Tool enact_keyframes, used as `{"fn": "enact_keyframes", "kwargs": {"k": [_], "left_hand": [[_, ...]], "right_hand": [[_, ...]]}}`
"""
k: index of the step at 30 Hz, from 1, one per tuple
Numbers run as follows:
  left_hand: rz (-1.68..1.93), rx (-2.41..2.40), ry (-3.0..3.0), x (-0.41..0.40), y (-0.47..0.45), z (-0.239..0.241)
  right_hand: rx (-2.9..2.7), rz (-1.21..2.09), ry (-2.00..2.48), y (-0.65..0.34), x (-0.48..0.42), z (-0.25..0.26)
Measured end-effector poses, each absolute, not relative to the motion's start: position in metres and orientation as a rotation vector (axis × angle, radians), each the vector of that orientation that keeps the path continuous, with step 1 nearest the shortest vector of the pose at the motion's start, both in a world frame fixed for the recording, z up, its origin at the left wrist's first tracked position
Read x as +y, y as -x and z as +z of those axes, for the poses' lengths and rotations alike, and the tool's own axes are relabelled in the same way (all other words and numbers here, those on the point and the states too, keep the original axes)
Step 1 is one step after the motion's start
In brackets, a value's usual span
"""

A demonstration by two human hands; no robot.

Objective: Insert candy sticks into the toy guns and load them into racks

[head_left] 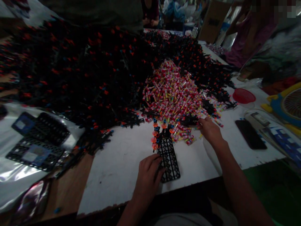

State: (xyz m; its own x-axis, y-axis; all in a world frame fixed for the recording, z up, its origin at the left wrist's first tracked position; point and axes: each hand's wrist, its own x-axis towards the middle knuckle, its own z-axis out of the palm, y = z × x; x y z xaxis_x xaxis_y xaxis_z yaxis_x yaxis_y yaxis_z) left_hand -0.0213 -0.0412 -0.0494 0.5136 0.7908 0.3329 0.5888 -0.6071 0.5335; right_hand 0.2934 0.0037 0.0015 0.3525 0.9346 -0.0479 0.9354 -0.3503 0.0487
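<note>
A black plastic lattice tray (169, 160) lies on the white tabletop before me, with toy guns with orange and blue tips standing in its far end (164, 133). My left hand (149, 169) grips the tray's near left edge, fingers and thumb curled over it. To the right, my right hand (211, 131) is closed, its fingertips pinching the end of a small black toy gun (191, 120) at the edge of a candy pile. Small pink-and-yellow wrapped candies (174, 91) are heaped beyond the tray.
A big mound of black toy guns (94, 72) fills the left and back. More lattice trays (35, 153) lie on plastic at left. At right are a phone (250, 134), a red basket (244, 95) and a yellow-blue fan (289, 103). Other people sit across the table.
</note>
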Motion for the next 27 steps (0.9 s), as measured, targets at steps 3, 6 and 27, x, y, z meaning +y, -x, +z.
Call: {"fn": "enact_keyframes", "kwargs": {"k": [3,6,27], "left_hand": [[0.800,1.124,-2.434,-0.047,0.017,-0.046],[0.795,1.103,-2.445,-0.054,0.016,-0.043],[0.788,1.078,-2.531,-0.062,0.013,-0.050]], "right_hand": [[1.717,0.079,-2.470,-0.294,0.005,0.003],[1.801,0.012,-2.418,-0.295,0.004,0.001],[2.393,-1.773,-2.714,-0.154,-0.039,-0.033]]}}
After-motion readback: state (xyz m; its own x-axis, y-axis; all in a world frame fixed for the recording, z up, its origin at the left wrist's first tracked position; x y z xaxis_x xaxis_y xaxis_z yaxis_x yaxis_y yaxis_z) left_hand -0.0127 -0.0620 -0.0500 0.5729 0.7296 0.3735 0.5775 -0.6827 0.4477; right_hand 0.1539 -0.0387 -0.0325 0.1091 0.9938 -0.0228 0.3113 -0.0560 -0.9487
